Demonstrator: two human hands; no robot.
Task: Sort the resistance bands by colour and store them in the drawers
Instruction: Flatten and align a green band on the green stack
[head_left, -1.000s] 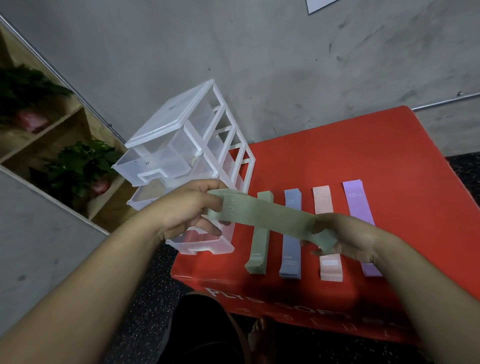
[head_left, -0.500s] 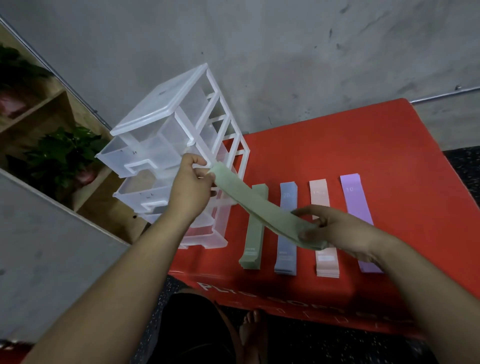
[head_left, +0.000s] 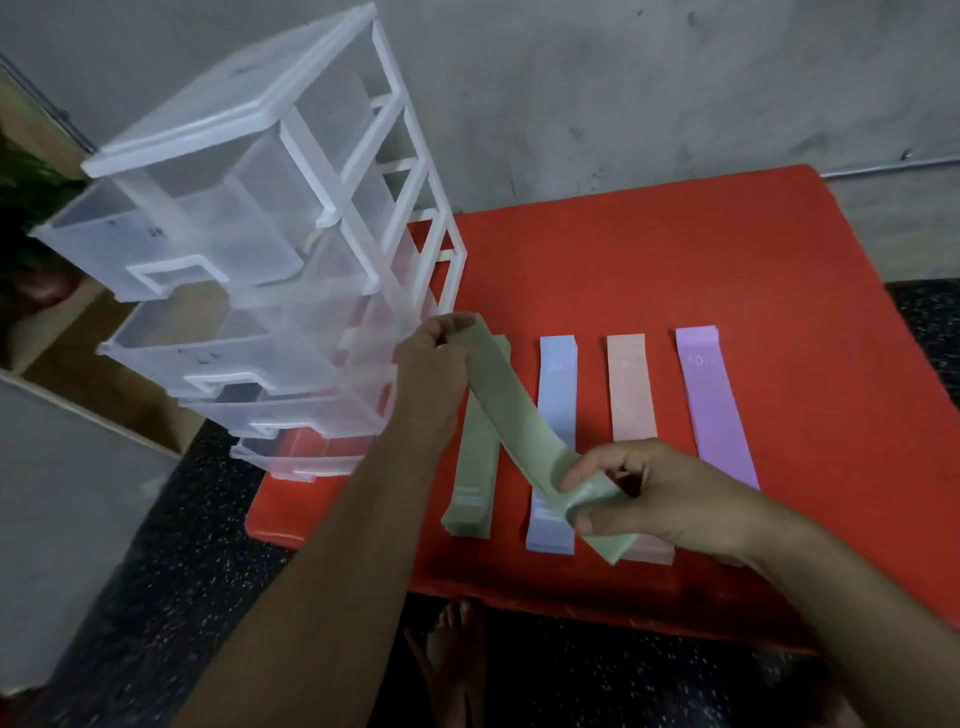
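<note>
A sage-green flat elastic resistance band (head_left: 511, 415) hung slantwise across the middle of the frame, held at both ends above the red table (head_left: 675, 260). The left hand (head_left: 434, 358) pinched its upper end near the centre, fingers curled round the strip, just beside the frame of the translucent white plastic drawer unit (head_left: 249, 208) that filled the upper left. The right hand (head_left: 660, 499), lower right of centre, gripped the lower end between thumb and fingertips, where the strip was doubled over on itself.

Below the held band, four stacks lay in a row on the table from centre to right: a stack of matching sage-green bands (head_left: 475, 478), a stack of pale blue bands (head_left: 557, 374), a stack of peach-pink bands (head_left: 631, 389) and a stack of lilac bands (head_left: 714, 405). The held band crossed over the green and blue stacks.

The band sagged and creased between the hands, so it was probably light, limp and quite soft, with nothing in it to break. Held by one end it would likely dangle and catch on a drawer's rim. Folding it and pinching the fold, or keeping both ends together, looked the surer hold for lowering it into one of the pulled-out drawers.
</note>
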